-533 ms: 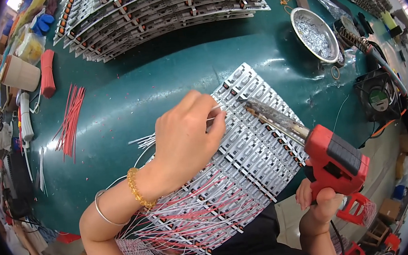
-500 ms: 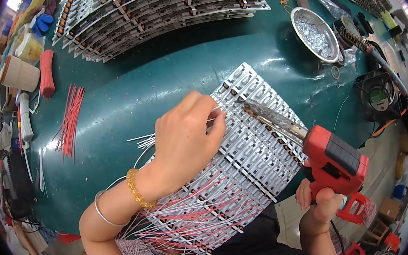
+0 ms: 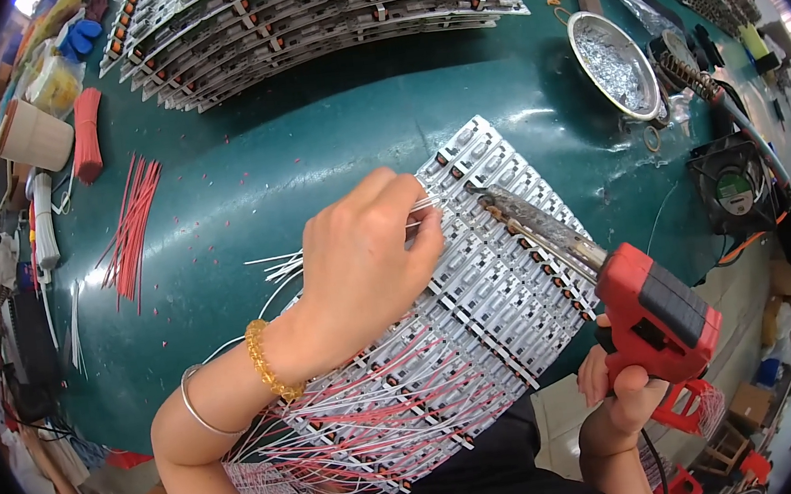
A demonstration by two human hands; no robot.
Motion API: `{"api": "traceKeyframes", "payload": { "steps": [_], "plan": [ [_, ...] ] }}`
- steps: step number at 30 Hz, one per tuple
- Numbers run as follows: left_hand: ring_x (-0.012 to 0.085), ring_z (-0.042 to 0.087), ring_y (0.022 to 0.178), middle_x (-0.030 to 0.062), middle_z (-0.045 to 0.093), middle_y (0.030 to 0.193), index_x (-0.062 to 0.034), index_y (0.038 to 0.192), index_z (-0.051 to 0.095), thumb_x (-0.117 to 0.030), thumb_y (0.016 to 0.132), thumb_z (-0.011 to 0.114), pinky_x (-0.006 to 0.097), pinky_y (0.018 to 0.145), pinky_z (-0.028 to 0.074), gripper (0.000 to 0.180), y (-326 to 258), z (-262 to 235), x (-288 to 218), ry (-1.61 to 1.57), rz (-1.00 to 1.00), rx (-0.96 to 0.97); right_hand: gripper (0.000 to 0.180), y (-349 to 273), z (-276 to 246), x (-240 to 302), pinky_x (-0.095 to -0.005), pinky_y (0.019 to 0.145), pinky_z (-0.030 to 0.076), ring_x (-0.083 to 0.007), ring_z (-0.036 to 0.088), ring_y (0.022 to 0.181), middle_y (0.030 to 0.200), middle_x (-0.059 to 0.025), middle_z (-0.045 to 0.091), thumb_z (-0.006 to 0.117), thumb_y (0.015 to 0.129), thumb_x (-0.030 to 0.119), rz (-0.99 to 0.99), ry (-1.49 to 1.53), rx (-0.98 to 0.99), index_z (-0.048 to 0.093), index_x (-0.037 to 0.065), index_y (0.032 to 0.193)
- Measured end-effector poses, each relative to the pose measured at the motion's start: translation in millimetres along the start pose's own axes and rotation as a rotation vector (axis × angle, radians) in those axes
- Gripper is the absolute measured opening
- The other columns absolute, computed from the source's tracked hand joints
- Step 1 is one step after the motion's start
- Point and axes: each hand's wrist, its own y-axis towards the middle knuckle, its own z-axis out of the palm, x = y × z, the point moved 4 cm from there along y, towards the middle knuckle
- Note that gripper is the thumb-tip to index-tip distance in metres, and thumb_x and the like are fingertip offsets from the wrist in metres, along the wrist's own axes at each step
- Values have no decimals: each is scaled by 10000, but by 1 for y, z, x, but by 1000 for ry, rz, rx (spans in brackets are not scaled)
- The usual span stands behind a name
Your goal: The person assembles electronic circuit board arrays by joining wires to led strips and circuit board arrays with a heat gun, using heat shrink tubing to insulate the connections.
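Note:
My left hand (image 3: 367, 255) pinches several thin white wires (image 3: 422, 204) between thumb and fingertips, over the upper left part of a circuit board panel (image 3: 491, 280). Their loose ends stick out on the left side of that hand. With my right hand (image 3: 622, 382) I grip a red and black soldering gun (image 3: 663, 310). Its dark tip lies close to the wire ends over the panel; whether it touches cannot be seen. Red and white wires (image 3: 382, 398) spread from the panel's lower half.
A tall stack of similar panels (image 3: 323, 13) stands at the back. Cut red wires (image 3: 134, 236) and a red wire bundle (image 3: 87, 139) lie left, by a beige cup (image 3: 35, 135). At the right are a metal bowl of silvery scraps (image 3: 613, 65) and a small black fan (image 3: 734, 187).
The soldering gun and its tip have shifted slightly right. My left hand stays almost in place, still pinching the white wires.

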Motion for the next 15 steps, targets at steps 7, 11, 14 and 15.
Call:
{"api": "traceKeyframes", "payload": {
  "steps": [7, 11, 14, 15],
  "plan": [
    [306, 558, 573, 107, 533, 690, -20, 691, 518, -94, 743, 607, 390, 498, 429, 127, 0, 0, -2, 8, -10, -8, 834, 1, 5, -5, -222, 362, 337, -93, 400, 337, 432, -4, 414, 640, 725, 536, 66, -42, 16, 403, -153, 1131],
    [306, 557, 574, 107, 535, 691, -21, 688, 516, -93, 742, 605, 390, 497, 429, 126, -1, 1, -1, 27, 0, -25, 834, 1, 5, -5, -222, 362, 337, -94, 399, 337, 433, -4, 414, 637, 723, 537, 53, -65, 3, 403, -152, 1132],
    [307, 558, 576, 108, 535, 691, -21, 690, 516, -92, 741, 603, 391, 497, 429, 123, 0, 0, -1, 14, 0, -26, 837, 0, 4, -1, -221, 363, 337, -94, 398, 335, 432, -5, 414, 632, 725, 538, 3, -53, 3, 400, -154, 1134],
    [309, 558, 578, 110, 536, 693, -20, 691, 518, -92, 742, 602, 393, 500, 429, 122, 0, 0, -2, 18, -2, -20, 837, 0, 4, -2, -222, 362, 337, -95, 398, 335, 432, -5, 414, 629, 727, 538, 5, -52, 9, 398, -155, 1136]
  ]
}}
